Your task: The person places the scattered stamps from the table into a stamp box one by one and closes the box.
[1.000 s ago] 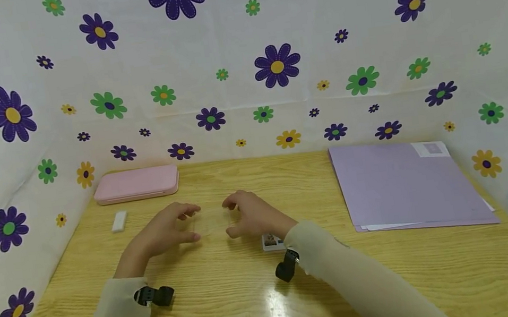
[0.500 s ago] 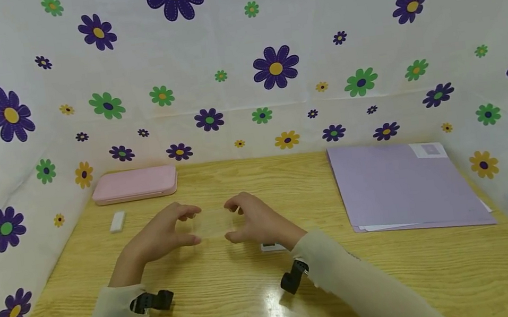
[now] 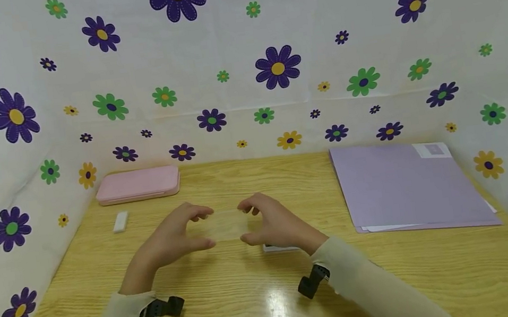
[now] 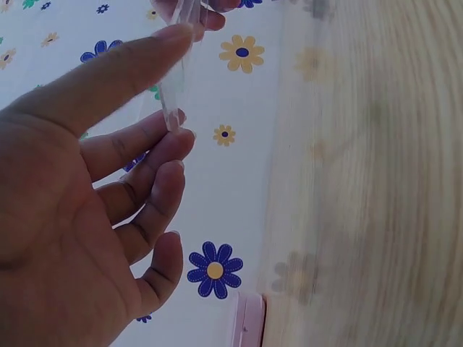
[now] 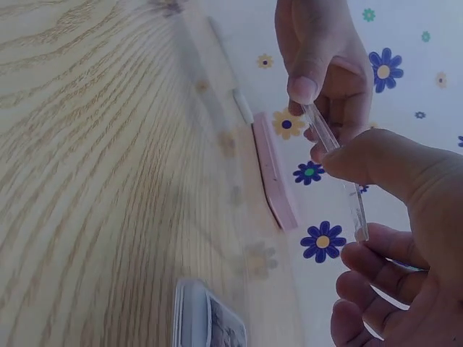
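Note:
Between both hands is a clear, flat, rectangular plastic piece [image 3: 228,225], see-through and thin when viewed edge-on in both wrist views; whether it is a sheet or a slim case I cannot tell. My left hand [image 3: 168,239] pinches its left end, thumb on the near edge and fingertips on the far edge. At the opposite end my right hand [image 3: 278,223] pinches it likewise. The piece is held up off the wooden table. Below the right hand lies a small white-edged stack [image 5: 194,318] with a picture on top, mostly hidden by that hand in the head view.
A pink pencil case [image 3: 138,185] lies at the back left, with a small white block [image 3: 120,222] in front of it. To the right is a purple folder [image 3: 412,186] with papers poking out. Flower-printed cloth [image 3: 238,37] encloses the back and sides.
Both hands, with the clear piece between them, have shifted right and slightly nearer to me. The right hand covers more of the small stack. The things on the table stay put.

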`<control>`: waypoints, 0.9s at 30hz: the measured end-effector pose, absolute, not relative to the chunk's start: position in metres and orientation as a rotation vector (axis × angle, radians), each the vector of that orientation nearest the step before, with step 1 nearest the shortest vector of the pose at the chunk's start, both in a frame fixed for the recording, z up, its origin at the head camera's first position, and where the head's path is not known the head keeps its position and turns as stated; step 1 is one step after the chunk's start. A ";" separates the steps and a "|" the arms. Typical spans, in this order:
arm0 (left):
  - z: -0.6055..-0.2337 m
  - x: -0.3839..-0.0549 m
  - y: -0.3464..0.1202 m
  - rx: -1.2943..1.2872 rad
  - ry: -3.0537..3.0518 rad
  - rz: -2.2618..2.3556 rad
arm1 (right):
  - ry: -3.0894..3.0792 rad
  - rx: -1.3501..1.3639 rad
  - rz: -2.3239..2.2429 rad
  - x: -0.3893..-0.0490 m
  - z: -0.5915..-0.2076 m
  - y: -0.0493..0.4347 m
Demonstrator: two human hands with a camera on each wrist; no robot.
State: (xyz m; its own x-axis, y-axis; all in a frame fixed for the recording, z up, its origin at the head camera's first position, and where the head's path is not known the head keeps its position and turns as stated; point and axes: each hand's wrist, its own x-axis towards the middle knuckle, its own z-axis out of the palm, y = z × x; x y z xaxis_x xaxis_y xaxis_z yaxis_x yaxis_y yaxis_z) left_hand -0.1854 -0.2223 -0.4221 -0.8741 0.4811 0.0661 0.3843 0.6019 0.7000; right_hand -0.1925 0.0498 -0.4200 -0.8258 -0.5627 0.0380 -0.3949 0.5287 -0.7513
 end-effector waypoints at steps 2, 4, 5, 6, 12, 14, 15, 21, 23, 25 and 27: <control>-0.421 -0.183 -0.218 0.744 2.682 1.156 | 2.559 -0.817 -1.198 -0.190 -0.419 0.056; -0.420 -0.181 -0.213 0.756 2.668 1.185 | 2.558 -0.830 -1.216 -0.187 -0.419 0.063; -0.420 -0.180 -0.211 0.767 2.666 1.192 | 2.558 -0.834 -1.226 -0.185 -0.419 0.067; -0.420 -0.180 -0.208 0.780 2.667 1.195 | 2.561 -0.843 -1.231 -0.185 -0.419 0.070; -0.421 -0.179 -0.192 0.821 2.683 1.195 | 2.579 -0.868 -1.264 -0.180 -0.420 0.088; -0.420 -0.179 -0.187 0.825 2.682 1.197 | 2.579 -0.860 -1.271 -0.179 -0.420 0.094; -0.420 -0.179 -0.184 0.827 2.679 1.199 | 2.579 -0.851 -1.274 -0.178 -0.420 0.096; -0.421 -0.179 -0.168 0.834 2.684 1.192 | 2.593 -0.816 -1.281 -0.175 -0.422 0.110; -0.422 -0.180 -0.164 0.849 2.677 1.194 | 2.596 -0.813 -1.282 -0.175 -0.423 0.116; -0.422 -0.182 -0.159 0.868 2.671 1.188 | 2.594 -0.818 -1.285 -0.175 -0.423 0.121; -0.423 -0.183 -0.156 0.885 2.667 1.177 | 2.599 -0.826 -1.284 -0.175 -0.423 0.126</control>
